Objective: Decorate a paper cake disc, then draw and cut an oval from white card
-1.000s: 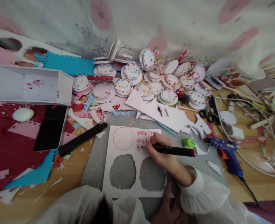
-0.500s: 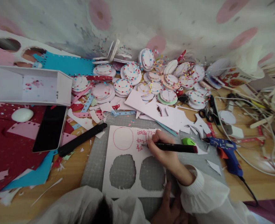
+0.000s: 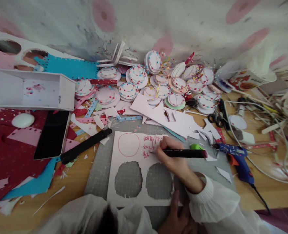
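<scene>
My right hand (image 3: 174, 159) is closed around a black marker pen (image 3: 186, 153) with a dark red end. Its tip meets the white card (image 3: 144, 201) beside rows of red handwriting (image 3: 148, 147). To the left of the writing is a drawn red circle (image 3: 128, 144); below are two cut-out round holes with ragged edges. My left hand (image 3: 175, 216) lies low at the card's bottom right edge, fingers stretched out and apart, its wrist partly hidden by my sleeve. Under the card is a grey cutting mat (image 3: 98, 175).
Behind are several layered paper discs (image 3: 129, 91) with beads and paper scraps (image 3: 163, 117). At left are a white box (image 3: 34, 92), a phone (image 3: 52, 135) and a black cutter (image 3: 86, 146). A blue glue gun (image 3: 239, 159), scissors (image 3: 215, 120) and green object (image 3: 197, 147) are at right.
The pen tip has shifted slightly right along the lowest row of red writing, with a little more ink showing there. My left hand stays where it was.
</scene>
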`<state>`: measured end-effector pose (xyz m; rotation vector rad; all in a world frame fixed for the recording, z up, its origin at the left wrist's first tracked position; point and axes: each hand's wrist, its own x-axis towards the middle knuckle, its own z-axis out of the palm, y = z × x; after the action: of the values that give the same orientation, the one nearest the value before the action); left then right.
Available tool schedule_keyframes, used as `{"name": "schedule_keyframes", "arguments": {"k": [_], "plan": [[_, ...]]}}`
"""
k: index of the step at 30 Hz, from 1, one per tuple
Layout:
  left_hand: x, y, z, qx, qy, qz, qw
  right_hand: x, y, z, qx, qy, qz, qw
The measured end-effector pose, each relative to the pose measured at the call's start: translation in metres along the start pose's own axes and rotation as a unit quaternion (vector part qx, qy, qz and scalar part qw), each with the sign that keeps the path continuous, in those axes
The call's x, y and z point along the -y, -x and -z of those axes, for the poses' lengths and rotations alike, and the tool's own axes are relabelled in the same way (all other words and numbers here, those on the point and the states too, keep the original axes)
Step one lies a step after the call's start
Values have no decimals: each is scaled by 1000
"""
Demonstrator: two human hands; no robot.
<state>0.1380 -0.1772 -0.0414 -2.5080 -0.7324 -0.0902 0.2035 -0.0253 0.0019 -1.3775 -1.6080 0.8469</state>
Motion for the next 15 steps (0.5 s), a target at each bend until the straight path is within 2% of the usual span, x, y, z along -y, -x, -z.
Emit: {"name": "schedule_keyframes", "arguments": {"k": [3,6,8,9,13,15], "plan": [[-4,0,-2,-67,45,15,997,0,0,1,18,-12,-1,1000],[-5,0,-3,-43,-30,-5,999,-1,-1,2,-2,-10,-5,1000],[-4,1,-2,-20,-86,-24,996,-1,-1,2,14,-7,-12,1000],[-3,1,-1,-19,-80,-30,996,-2,-1,2,22,-7,-15,1000],[-1,2,-1,-48,71,-17,996,-2,0,4,35,-15,-13,999],[-1,2,-1,-54,77,-10,996,-3,0,5,44,-20,-12,999]]}}
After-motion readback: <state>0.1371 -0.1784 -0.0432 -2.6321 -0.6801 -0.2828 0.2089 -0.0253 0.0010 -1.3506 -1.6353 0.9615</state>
